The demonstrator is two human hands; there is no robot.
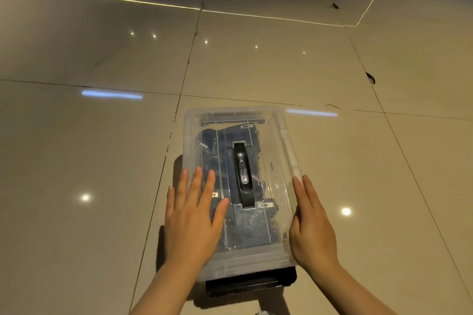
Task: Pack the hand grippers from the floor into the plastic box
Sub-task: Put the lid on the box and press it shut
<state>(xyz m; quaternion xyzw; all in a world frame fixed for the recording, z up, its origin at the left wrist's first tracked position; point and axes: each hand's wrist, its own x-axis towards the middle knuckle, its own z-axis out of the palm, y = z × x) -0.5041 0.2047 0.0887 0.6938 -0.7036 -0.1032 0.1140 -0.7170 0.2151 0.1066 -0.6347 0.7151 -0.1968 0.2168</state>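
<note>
One clear plastic box sits lidded on the tiled floor, its long axis running away from the person. The left hand lies flat on the lid, fingers straight and spread, holding nothing. The right hand presses straight fingers against the box's right side; dark hand grippers show under the left fingertips, number unclear.

Clear plastic box, black handle, glossy beige floor tiles
</note>
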